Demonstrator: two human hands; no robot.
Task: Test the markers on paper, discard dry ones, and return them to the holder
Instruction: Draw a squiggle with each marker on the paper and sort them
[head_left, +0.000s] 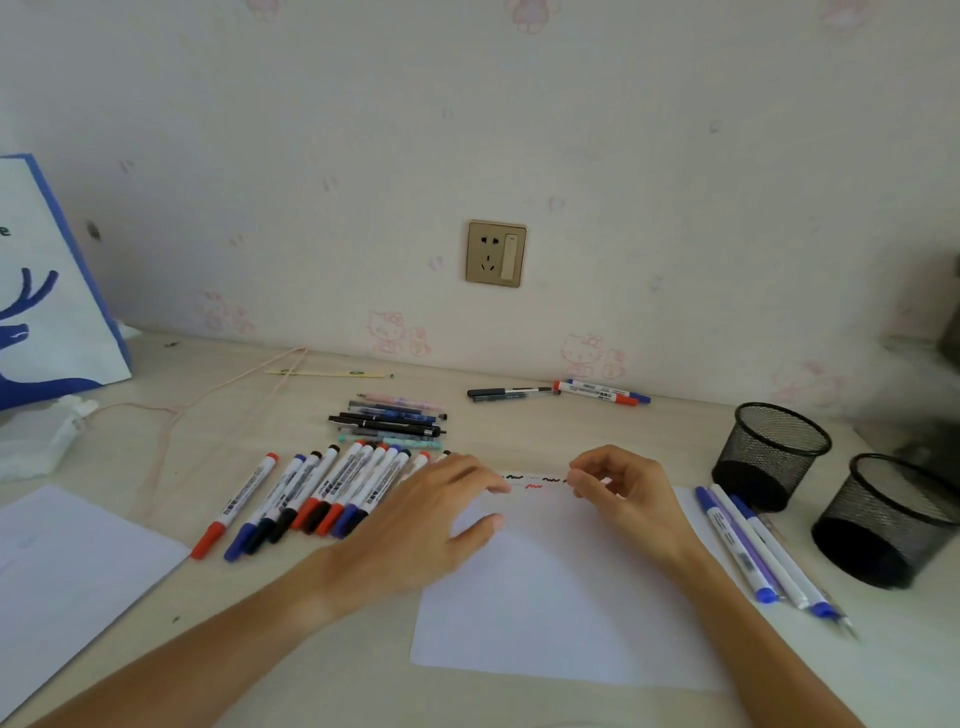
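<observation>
Lying nearest: white test sheet (561, 597), near edge running close to the worktop (322, 675) front. Second sheet (67, 566) lying at the left, angled, near corner running out of view.

Resting on the test sheet's left part: left hand (421, 525), fingers straight and spread, holding nothing, fingertips reaching toward the scribbles (532, 480) at the sheet's far edge. Hovering over the far right part: right hand (621, 486), fingers loosely curled, thumb and forefinger close together; not possible telling whether anything is pinched there.

Lying just left of the left hand: fanned row of markers (311, 499), red, blue and black caps, touching each other. Lying along the sheet's right edge: three blue-capped markers (748, 545). Standing just right of them: two black mesh holders (771, 454), near one (883, 519) tilting toward the camera, both showing nothing inside.

Lying farther back, centre: stack of dark pens (389, 421). Lying near the wall: black pen and two markers (602, 392). Showing bare worktop between sheet and stack.

Trailing across far left: pink cord (171, 415). Standing at the far left: blue-and-white bag (47, 291). Sitting on the patterned wall: gold socket (496, 253).
</observation>
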